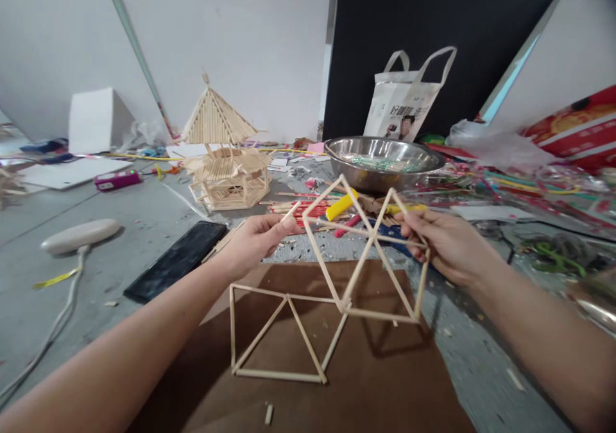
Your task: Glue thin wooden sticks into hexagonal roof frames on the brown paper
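Note:
My right hand (440, 240) pinches the right side of a hexagon-like frame of thin wooden sticks (359, 272), with spokes meeting at its middle. The frame is tilted up above a brown board (375, 388). Between the thumb and fingers of my left hand (262, 237) is a short wooden stick (291, 211), held just left of the frame's upper corner. A second stick frame (279, 375), made of triangles, lies on the board. At its upper right corner it meets or overlaps the hexagon; I cannot tell whether they are joined.
A stick pavilion model (228, 170) stands at the back left. Behind my hands are a metal bowl (385, 163), a yellow glue tube (341, 205) and red-tipped sticks (308, 210). A black phone (176, 260) and a white corded device (79, 235) lie left.

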`<action>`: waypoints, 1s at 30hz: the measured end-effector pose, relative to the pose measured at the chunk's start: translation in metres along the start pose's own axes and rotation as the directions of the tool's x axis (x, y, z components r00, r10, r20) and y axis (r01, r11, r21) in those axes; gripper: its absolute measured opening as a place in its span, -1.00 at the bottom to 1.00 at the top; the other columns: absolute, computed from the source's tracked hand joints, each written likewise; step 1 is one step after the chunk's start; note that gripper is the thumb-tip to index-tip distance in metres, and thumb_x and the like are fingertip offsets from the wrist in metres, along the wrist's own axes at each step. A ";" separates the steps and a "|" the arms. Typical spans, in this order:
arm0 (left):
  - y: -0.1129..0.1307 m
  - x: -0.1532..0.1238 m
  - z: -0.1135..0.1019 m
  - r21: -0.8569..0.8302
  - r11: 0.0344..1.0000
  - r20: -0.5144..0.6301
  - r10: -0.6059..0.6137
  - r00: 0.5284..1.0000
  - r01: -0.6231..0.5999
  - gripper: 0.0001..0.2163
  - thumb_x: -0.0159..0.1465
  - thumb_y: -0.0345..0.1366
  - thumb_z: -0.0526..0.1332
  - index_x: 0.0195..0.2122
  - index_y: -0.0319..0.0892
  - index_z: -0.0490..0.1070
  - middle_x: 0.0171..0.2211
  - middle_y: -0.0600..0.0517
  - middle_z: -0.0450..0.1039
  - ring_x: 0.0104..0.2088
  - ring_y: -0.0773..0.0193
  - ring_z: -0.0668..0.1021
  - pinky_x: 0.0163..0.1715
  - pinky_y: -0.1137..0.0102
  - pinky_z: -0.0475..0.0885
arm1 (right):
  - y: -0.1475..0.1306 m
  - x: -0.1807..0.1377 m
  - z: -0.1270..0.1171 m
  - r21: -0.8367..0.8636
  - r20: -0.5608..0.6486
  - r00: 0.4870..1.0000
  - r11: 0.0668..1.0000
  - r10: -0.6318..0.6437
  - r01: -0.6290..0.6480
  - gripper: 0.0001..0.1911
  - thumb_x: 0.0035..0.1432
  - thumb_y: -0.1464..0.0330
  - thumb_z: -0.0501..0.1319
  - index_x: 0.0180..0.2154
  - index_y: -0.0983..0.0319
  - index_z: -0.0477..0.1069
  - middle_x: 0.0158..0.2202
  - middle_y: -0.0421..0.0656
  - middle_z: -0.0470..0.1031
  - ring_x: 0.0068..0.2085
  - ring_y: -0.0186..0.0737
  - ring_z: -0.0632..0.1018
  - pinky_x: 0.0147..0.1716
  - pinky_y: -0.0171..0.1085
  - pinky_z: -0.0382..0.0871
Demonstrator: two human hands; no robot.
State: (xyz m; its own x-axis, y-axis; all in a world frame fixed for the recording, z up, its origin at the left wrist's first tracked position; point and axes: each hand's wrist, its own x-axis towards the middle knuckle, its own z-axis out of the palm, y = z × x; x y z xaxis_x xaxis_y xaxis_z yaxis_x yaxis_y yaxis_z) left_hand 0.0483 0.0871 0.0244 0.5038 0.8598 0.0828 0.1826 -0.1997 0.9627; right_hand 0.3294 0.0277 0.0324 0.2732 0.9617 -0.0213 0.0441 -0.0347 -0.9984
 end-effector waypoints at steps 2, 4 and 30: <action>-0.002 0.001 0.001 -0.025 0.999 -0.003 -0.026 1.000 0.026 -0.62 0.11 0.00 0.00 -0.36 -0.25 0.34 -0.72 0.20 -0.11 -0.72 0.52 0.00 -0.73 0.55 -0.12 | 0.005 0.000 0.001 -0.064 0.118 0.983 0.989 0.139 -0.132 -0.83 -0.09 0.29 0.19 -0.43 0.27 0.34 -0.60 -0.29 0.29 -0.74 -0.53 0.26 -0.85 -0.50 0.08; -0.004 0.002 0.002 -0.025 0.998 -0.002 -0.063 0.998 0.063 -0.62 0.12 0.00 -0.01 -0.36 -0.25 0.32 -0.72 0.21 -0.13 -0.72 0.52 0.00 -0.73 0.56 -0.12 | 0.010 -0.003 0.006 -0.123 0.202 0.945 0.964 0.256 -0.235 -0.80 -0.06 0.28 0.17 -0.36 0.25 0.33 -0.58 -0.29 0.30 -0.74 -0.53 0.27 -0.84 -0.50 0.08; -0.011 0.006 0.008 0.438 0.899 0.129 -0.055 0.990 -0.008 -0.84 0.15 -0.26 -0.04 -0.44 -0.22 0.22 -0.68 0.19 0.07 -0.66 0.47 0.18 -0.64 0.56 0.09 | 0.031 -0.014 0.020 -0.318 0.557 0.678 0.877 0.479 -0.359 -0.76 -0.01 0.24 0.12 -0.34 0.29 0.32 -0.62 -0.31 0.29 -0.77 -0.57 0.29 -0.86 -0.56 0.06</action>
State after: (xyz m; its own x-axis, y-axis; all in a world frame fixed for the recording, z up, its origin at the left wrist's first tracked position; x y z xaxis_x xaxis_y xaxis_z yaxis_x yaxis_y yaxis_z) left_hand 0.0562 0.0902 0.0122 0.5980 0.8015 -0.0040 0.5302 -0.3919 0.7519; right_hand 0.3074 0.0182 0.0009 -0.3285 0.7871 -0.5221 0.2466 -0.4621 -0.8519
